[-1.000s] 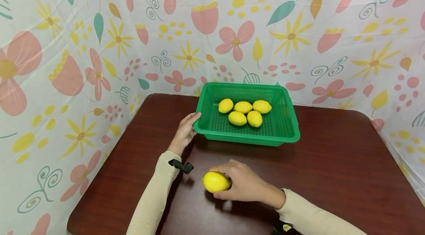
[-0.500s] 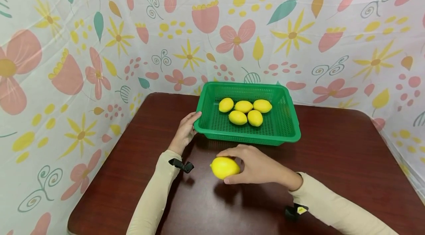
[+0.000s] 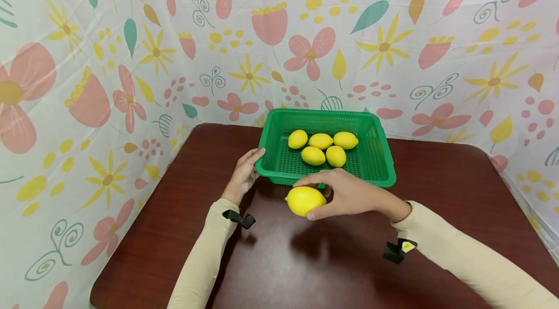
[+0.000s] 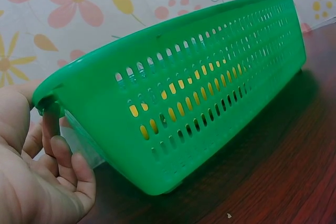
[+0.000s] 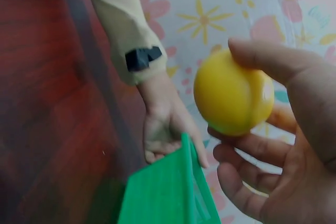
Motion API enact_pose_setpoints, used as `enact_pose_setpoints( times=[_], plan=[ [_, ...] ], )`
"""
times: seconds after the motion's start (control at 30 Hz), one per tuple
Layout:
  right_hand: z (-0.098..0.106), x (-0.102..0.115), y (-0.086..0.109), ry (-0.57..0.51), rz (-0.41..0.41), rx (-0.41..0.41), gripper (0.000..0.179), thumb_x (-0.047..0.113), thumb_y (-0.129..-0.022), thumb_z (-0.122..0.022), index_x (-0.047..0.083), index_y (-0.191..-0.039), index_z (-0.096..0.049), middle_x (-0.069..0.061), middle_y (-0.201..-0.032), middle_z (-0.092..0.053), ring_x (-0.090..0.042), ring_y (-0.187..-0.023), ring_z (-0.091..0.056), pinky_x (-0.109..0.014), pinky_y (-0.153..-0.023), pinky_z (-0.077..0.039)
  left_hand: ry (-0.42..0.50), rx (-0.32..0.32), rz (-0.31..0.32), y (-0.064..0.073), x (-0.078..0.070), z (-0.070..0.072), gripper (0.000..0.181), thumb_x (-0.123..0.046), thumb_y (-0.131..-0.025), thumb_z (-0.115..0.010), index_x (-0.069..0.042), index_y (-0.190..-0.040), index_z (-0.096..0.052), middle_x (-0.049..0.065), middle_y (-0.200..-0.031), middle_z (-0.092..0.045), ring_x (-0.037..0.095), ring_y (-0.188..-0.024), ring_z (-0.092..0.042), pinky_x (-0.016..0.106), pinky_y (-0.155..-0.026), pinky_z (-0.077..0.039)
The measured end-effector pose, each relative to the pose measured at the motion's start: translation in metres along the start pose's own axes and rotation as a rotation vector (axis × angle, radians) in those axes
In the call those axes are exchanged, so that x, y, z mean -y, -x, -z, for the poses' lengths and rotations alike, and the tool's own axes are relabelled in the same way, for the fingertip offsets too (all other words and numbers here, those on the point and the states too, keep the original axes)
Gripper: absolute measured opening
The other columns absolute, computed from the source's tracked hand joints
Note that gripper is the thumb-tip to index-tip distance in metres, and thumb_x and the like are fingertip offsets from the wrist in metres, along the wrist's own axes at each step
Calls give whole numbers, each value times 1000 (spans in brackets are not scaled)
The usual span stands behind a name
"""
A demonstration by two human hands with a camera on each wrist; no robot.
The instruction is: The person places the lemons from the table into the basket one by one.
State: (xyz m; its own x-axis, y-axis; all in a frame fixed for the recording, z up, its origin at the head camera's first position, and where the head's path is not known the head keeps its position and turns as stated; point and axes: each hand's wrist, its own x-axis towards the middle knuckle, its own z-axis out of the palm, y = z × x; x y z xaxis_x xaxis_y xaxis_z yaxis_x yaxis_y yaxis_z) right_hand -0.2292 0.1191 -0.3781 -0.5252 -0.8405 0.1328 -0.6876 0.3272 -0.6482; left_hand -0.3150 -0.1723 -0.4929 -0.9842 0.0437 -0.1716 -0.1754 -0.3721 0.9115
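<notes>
My right hand point(image 3: 349, 193) holds a yellow lemon point(image 3: 304, 201) between thumb and fingers, up over the table just in front of the green basket point(image 3: 323, 179). In the right wrist view the same lemon point(image 5: 231, 93) sits against the fingertips, its far end facing the camera. My left hand point(image 3: 242, 175) grips the basket's left front corner, thumb on top of the rim and fingers curled under it, as the left wrist view shows at the basket wall point(image 4: 105, 114). Inside the basket, several lemons point(image 3: 321, 141) lie grouped toward the middle.
The basket stands at the back of a dark reddish-brown table point(image 3: 441, 202). Behind and to the left hangs a white cloth point(image 3: 166, 23) printed with flowers and leaves. A black band with a small block point(image 3: 238, 219) is worn on the left wrist, another block point(image 3: 394, 252) on the right.
My right hand has lifted the lemon off the table and carried it forward and a little right, toward the basket. The left hand and the basket have stayed in place.
</notes>
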Motion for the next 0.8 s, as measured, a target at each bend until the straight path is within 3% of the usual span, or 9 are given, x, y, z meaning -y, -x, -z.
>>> enact_pose_setpoints(
  times=[0.17,0.5,0.63,0.8],
  plan=[
    [16,-7,-6,17,48,34,57,43,-89,-80,22,-139,-63,14,-126,-67,-7,-100,-62,-31,-73,-58,9,-1,1,0,1,0,23,-26,-102,-68,-10,-117,-65,4,-100,-68,14,-85,-68,27,-74,-55],
    [54,-29,-37,-6,26,101,57,34,-88,-83,24,-141,-63,11,-133,-64,-12,-108,-59,-37,-81,-57,26,-3,-8,-3,2,4,18,-26,-100,-70,-13,-112,-66,-1,-94,-71,11,-79,-69,27,-73,-55],
    [69,-43,-51,-57,12,124,58,28,-88,-83,17,-141,-63,2,-139,-62,-19,-111,-57,-41,-82,-57,21,-7,-5,-2,2,3,25,-25,-100,-70,-9,-118,-64,0,-95,-71,12,-81,-68,27,-74,-54],
    [82,-60,-62,-92,-35,154,58,26,-88,-82,19,-142,-62,-1,-145,-59,-22,-120,-54,-47,-88,-55,11,-10,-2,-3,2,0,35,-27,-100,-70,-4,-126,-62,3,-99,-71,14,-84,-68,29,-76,-54]
  ],
)
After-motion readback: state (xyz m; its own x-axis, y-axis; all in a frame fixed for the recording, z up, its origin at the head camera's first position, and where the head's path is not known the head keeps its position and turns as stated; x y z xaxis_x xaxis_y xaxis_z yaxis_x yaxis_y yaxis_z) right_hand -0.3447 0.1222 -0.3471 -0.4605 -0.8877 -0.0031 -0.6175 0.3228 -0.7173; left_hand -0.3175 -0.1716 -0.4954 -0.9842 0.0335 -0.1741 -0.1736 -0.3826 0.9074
